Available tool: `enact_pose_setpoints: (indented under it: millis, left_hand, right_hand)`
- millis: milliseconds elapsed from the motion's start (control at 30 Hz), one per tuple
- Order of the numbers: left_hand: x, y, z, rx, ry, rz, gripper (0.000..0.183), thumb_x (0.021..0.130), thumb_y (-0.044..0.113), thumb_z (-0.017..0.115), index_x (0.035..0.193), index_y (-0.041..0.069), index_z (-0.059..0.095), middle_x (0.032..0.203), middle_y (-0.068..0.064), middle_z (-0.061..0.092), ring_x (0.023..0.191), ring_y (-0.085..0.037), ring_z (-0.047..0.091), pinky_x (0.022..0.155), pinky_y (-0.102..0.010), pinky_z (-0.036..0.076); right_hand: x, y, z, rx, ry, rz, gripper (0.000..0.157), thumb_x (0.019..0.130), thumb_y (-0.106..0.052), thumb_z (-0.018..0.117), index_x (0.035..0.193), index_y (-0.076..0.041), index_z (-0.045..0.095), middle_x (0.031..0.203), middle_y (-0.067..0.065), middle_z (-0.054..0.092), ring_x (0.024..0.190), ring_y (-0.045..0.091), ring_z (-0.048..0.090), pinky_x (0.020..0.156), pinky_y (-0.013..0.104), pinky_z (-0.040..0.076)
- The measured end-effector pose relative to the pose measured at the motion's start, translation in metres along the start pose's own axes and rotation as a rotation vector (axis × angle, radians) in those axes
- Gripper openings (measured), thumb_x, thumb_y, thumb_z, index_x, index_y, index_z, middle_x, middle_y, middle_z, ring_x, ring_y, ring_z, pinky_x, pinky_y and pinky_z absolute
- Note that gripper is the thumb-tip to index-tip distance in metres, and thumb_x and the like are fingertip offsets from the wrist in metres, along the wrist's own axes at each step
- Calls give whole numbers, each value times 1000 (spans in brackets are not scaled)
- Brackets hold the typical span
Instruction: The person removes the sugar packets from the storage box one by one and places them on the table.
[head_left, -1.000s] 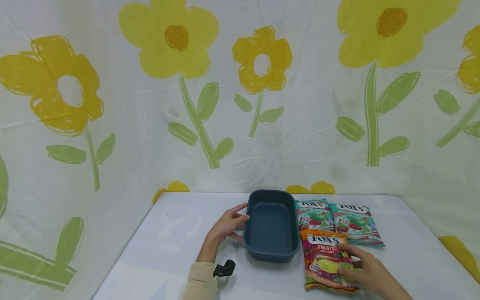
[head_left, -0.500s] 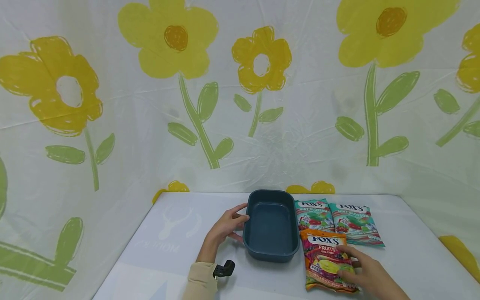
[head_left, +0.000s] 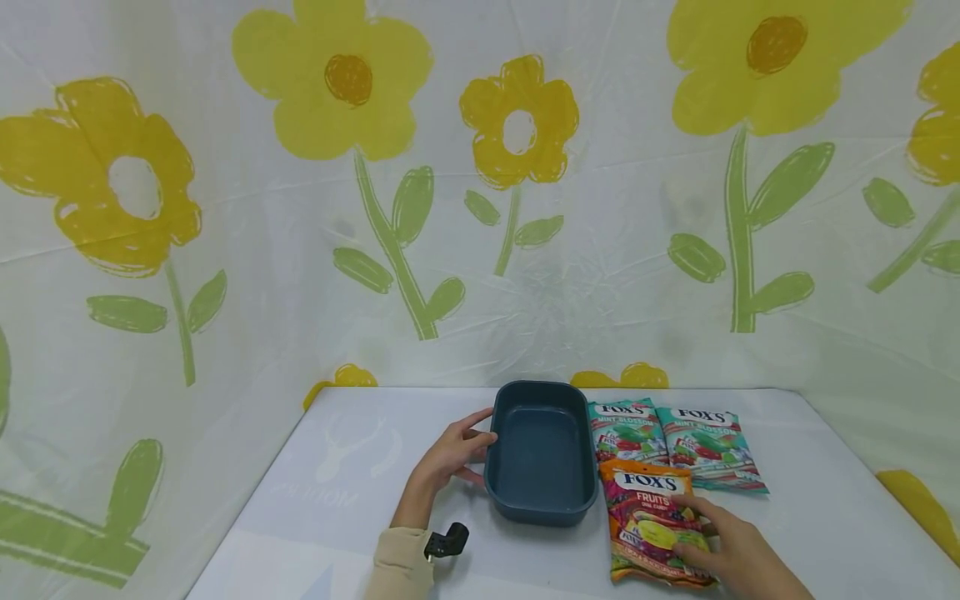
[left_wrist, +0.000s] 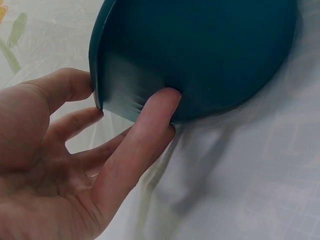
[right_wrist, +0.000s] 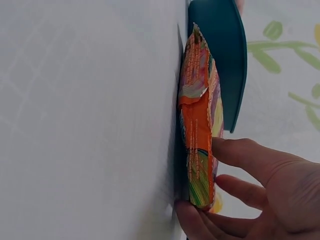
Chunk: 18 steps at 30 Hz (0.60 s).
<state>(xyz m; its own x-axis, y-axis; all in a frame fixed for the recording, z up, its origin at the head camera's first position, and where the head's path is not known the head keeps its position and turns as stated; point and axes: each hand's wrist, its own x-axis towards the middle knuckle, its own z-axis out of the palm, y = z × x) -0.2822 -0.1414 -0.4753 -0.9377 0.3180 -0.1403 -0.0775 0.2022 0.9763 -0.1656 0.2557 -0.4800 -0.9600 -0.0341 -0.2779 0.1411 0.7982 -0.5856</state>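
A dark blue rectangular container [head_left: 540, 467] stands on the table, its inside bare. My left hand [head_left: 453, 450] touches the container's left side with spread fingers; in the left wrist view, the fingers and thumb rest against its outer wall [left_wrist: 200, 55]. To the right of the container lies an orange and purple Fox's Fruits candy bag [head_left: 648, 517]. My right hand [head_left: 731, 542] grips this bag by its right edge. Seen from the right wrist, the thumb and fingers bend round the end of the bag [right_wrist: 197, 125], which stays close to the table.
Two green Fox's Mint Blossom candy bags, one [head_left: 630, 433] beside the container and another [head_left: 712, 448] farther right, lie behind the fruit bag. The white table [head_left: 300, 525] ends at a flower-print curtain [head_left: 600, 308]. A black device [head_left: 447, 540] is strapped to the left wrist.
The camera view has shifted very slightly. Both hands, the container and the candy bags stay in practically the same places.
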Motion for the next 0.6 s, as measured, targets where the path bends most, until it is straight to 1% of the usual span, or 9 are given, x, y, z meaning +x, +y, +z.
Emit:
enact_pose_setpoints:
  millis: [200, 267, 333, 433, 467, 533, 600]
  left_hand:
    - [-2, 0, -2, 18, 0, -2, 59, 96, 31, 62, 150, 24, 41, 131, -22, 59, 103, -27, 67, 61, -44, 63]
    - [-2, 1, -3, 38, 10, -3, 59, 96, 31, 62, 150, 24, 41, 130, -21, 60, 101, -26, 67, 62, -44, 63]
    - [-1, 3, -5, 61, 23, 1, 60, 95, 33, 63, 150, 23, 41, 130, -21, 60, 99, -25, 67, 63, -43, 63]
    - [1, 4, -6, 94, 52, 20, 63, 96, 37, 62, 151, 19, 39, 132, -23, 59, 100, -27, 68, 65, -42, 64]
    - [2, 4, -6, 103, 67, 23, 65, 95, 40, 62, 151, 18, 39, 133, -24, 58, 101, -28, 68, 65, -41, 64]
    - [3, 4, -5, 140, 110, 36, 67, 95, 44, 61, 152, 15, 38, 134, -24, 57, 104, -30, 67, 65, -40, 64]
    - [4, 4, -4, 205, 179, 58, 68, 95, 48, 59, 151, 14, 39, 134, -24, 58, 107, -32, 67, 66, -40, 64]
  right_hand:
    - [-1, -4, 0, -33, -2, -1, 90, 72, -59, 77, 141, -9, 48, 124, 20, 62, 99, 29, 63, 77, 49, 59]
    - [-2, -9, -4, -79, 35, -51, 87, 75, -58, 76, 141, -7, 49, 127, 24, 60, 100, 34, 64, 78, 52, 59]
    - [-2, -16, -9, -142, 106, -113, 84, 79, -59, 72, 140, -6, 49, 130, 27, 58, 106, 43, 61, 81, 58, 56]
    - [1, -25, -17, -235, 280, -246, 79, 85, -58, 66, 139, -4, 50, 135, 32, 53, 115, 55, 53, 83, 69, 51]
    - [2, -27, -18, -256, 330, -274, 79, 86, -59, 65, 140, -4, 49, 137, 33, 50, 119, 57, 49, 86, 73, 47]
    - [7, -28, -22, -293, 414, -314, 79, 87, -60, 64, 142, -6, 47, 142, 32, 46, 125, 59, 42, 89, 79, 39]
    - [14, -27, -24, -328, 476, -341, 82, 86, -60, 64, 145, -6, 43, 146, 31, 40, 129, 58, 36, 94, 82, 33]
